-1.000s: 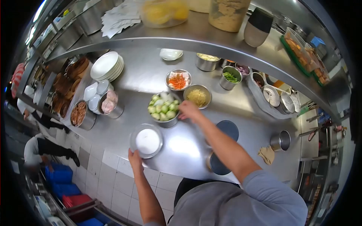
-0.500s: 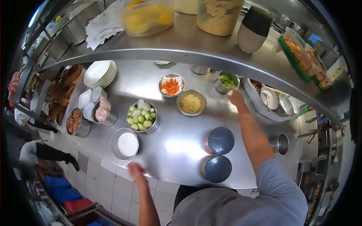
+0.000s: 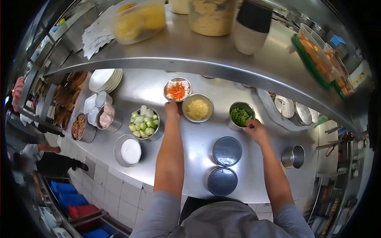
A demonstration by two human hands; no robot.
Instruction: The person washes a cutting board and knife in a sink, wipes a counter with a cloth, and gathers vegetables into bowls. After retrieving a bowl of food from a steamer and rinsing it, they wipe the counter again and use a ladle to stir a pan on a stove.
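"Hands first, please: where are they?"

"Both reach out over a steel counter (image 3: 190, 137). The left hand (image 3: 172, 108) is at the near edge of a small bowl of orange shreds and white pieces (image 3: 165, 94). The right hand (image 3: 256, 130) is at the near right edge of a steel container of cut greens (image 3: 232, 124)."

"Is either one holding on?"

"The right looks narrow, fingertips drawn together at the rim; whether they pinch the metal, I cannot tell. The left shows mostly its back, with its fingers partly hidden, so I cannot tell its grip either."

"Which way do those two vessels lie from the hands?"

"The orange-topped bowl lies straight ahead of the left hand. The greens lie just left of the right hand and slightly beyond it, and the right is clearly the nearer hand to them. Both vessels stand upright and look round from above, so neither shows a long axis."

"And between them?"

"A bowl of yellow shreds (image 3: 210, 111), just beside the left hand's bowl and apart from the greens. Below the greens in the view are two dark round lids (image 3: 227, 151), one in front of the other."
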